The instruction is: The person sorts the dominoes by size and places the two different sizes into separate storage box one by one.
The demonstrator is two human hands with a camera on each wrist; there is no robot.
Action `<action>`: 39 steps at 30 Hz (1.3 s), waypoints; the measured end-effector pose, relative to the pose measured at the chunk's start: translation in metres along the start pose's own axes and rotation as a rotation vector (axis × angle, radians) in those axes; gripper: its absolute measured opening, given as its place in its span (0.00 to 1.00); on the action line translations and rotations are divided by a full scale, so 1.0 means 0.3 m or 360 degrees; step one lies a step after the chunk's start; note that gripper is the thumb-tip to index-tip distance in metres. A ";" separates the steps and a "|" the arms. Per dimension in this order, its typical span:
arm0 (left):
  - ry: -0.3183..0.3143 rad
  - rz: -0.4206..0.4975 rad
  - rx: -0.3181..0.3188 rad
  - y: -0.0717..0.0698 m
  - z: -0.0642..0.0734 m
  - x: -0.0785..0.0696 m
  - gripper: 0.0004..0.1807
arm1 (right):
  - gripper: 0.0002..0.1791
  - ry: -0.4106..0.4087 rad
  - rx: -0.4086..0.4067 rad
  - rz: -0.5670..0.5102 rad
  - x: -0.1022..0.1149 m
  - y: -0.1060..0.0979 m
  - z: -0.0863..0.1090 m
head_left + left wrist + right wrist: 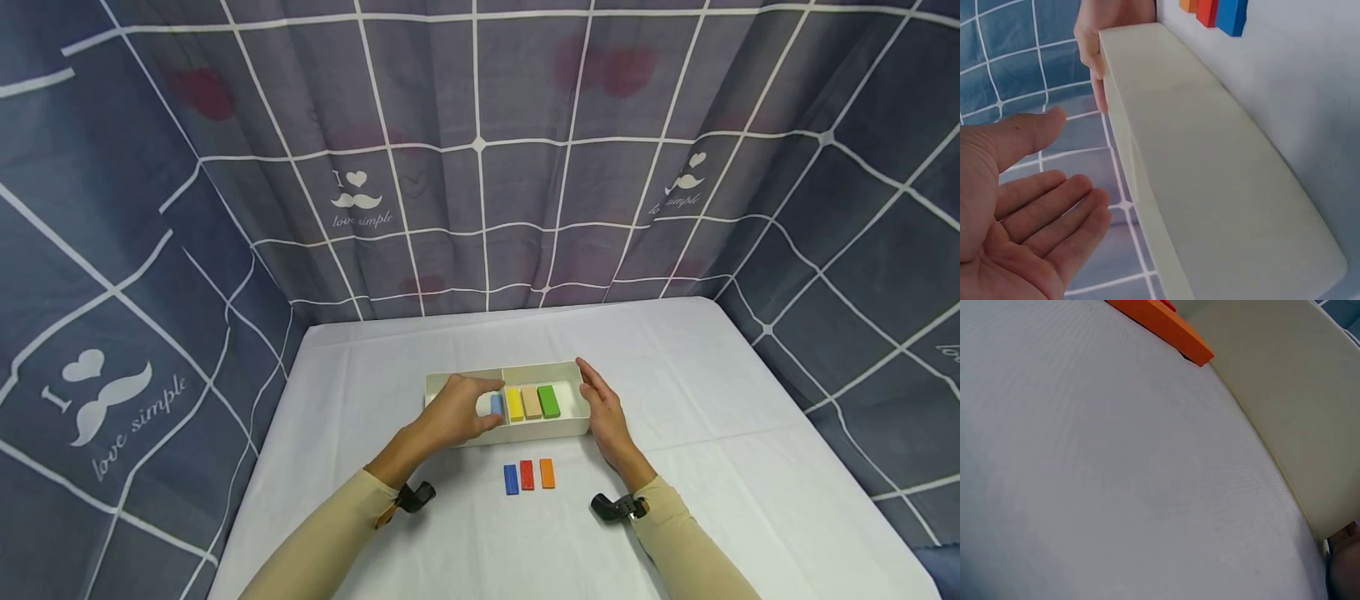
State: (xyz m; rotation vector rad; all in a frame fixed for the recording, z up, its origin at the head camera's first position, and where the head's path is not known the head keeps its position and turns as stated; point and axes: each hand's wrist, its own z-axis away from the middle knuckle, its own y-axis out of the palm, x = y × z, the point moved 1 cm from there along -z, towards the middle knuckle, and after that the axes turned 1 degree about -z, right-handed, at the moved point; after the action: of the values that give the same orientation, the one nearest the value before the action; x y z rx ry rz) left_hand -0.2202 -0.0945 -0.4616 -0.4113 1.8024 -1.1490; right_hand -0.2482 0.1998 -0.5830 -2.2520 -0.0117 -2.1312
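A shallow off-white box (540,430) with a divider lies on the table. Over its left compartment reaches my left hand (456,410), thumb and fingers spread apart; the left wrist view shows no object between them. A light blue block (497,405) stands by the divider, framed by that hand in the head view. To its right, in the other compartment, are a yellow block (514,404), a tan block (531,402) and a green block (549,401). My right hand (609,421) rests against the box's right end, its fingers fairly straight along the wall.
In front of the box, a dark blue block (511,479), a red block (527,475) and an orange block (547,473) lie in a row on the white-covered table (375,358). Checked curtains (442,192) surround the table's back and sides.
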 end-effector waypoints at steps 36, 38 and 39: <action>0.0197 0.0229 -0.0067 0.162 0.200 -0.047 0.28 | 0.30 0.0005 -0.0009 -0.0018 -0.005 0.004 -0.003; 0.0188 0.0229 -0.0050 0.184 0.201 -0.039 0.28 | 0.30 0.0010 -0.0010 -0.0025 -0.005 0.005 -0.003; 0.0179 0.0223 -0.0040 0.195 0.201 -0.036 0.28 | 0.30 0.0010 -0.0008 -0.0023 -0.005 0.005 -0.002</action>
State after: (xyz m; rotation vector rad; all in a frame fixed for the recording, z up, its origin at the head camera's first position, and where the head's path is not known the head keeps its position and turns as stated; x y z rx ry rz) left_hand -0.1531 -0.0897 -0.5131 -0.2345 1.9131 -1.0711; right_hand -0.2490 0.1983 -0.5845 -2.2548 -0.0228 -2.1476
